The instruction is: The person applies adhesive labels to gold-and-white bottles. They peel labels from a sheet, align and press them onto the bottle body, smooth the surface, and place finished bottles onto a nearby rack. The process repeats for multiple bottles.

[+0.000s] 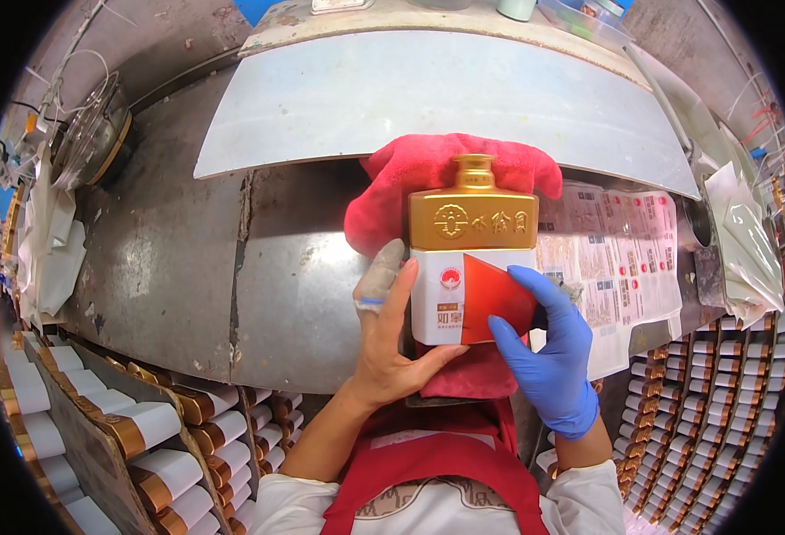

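A flat flask-shaped bottle [475,218], gold at its neck and shoulder and white below, lies on a folded red towel [379,218] in front of me. Around its left side my left hand [385,334] is closed, the thumb along the bottom edge. One fingertip wears a grey cover, with a blue and white band lower down. My right hand [549,357], in a blue glove, grips the bottle's right side. Its thumb and forefinger touch the red panel [491,303] on the front. To the left of that panel the white face carries a small red round mark and printing.
Sheets of printed decals [620,259] lie right of the towel. A pale board [446,98] spans the bench's far side. Racks of similar white-and-gold bottles stand at lower left [156,423] and lower right [696,401]. White plastic sheeting [745,241] hangs at the right.
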Tool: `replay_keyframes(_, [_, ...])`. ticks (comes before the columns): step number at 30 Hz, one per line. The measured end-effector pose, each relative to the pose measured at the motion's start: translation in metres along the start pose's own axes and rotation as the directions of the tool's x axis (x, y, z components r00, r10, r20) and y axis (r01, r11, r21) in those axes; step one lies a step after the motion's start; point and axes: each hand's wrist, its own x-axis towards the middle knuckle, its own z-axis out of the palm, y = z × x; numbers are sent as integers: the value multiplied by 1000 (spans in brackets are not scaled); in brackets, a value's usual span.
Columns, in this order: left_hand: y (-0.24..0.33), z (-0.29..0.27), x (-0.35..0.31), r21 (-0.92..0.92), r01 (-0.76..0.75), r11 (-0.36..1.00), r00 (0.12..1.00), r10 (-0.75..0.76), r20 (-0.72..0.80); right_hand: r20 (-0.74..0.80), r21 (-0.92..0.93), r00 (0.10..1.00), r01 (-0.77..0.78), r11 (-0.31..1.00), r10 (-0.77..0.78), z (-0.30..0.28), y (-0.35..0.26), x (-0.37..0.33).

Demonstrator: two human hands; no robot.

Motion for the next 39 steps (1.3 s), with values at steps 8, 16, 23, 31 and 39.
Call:
replay_keyframes(8, [1,1,-3,0,30,1000,1000,-30,7,2,-173,993,114,978,-115,3,-4,1])
replay_keyframes(16, [1,-2,-9,3,51,999,999,-51,5,-55,-30,998,-38,999,36,-2,2,-6])
replay_keyframes(23, [-11,-13,-24,21,99,995,995,-100,23,-197,198,969,-108,974,147,-18,-3,-10])
replay_keyframes(31, [-3,-11,-16,-245,176,953,984,-175,27,-92,176,993,-60,983,78,-3,-7,-16])
replay_keyframes(39, [-7,-12,-18,-183,173,968,985,-170,30,-60,94,997,-42,995,48,2,-7,-10])
